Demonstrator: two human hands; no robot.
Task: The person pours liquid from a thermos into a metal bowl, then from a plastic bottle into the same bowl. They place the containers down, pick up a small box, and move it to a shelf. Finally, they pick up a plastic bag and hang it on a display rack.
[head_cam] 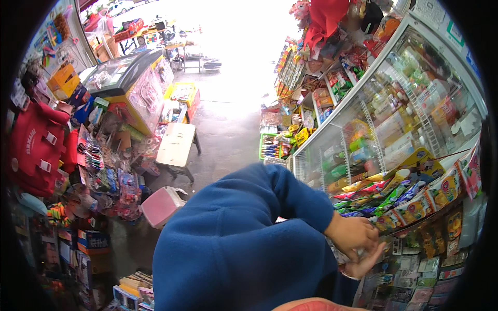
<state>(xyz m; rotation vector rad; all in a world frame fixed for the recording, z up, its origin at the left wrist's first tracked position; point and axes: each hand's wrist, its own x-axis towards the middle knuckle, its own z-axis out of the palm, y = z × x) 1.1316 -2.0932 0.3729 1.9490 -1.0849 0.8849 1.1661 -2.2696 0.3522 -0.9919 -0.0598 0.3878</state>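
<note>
Both hands are at the lower right, close together, with blue fleece sleeves behind them. My left hand (352, 235) is above, its back up and its fingers bent down over my right hand (365, 262). The right palm is turned up with its fingers stretched out, and a metal bracelet circles that wrist. Something pale and shiny shows between the hands, too blurred to name; whether either hand grips it cannot be told. Just beyond them lie colourful snack packets (389, 194) and a row of orange-and-white packets (416, 210). Small packaged goods (424, 268) hang below.
A glass-door drinks fridge (342, 128) stands along the right. On the left are a chest freezer (128, 81), a wooden stool (177, 144), a pink-and-white bin (163, 206) and a red bag (37, 147) among stacked goods. A grey floor (229, 128) runs towards a bright doorway.
</note>
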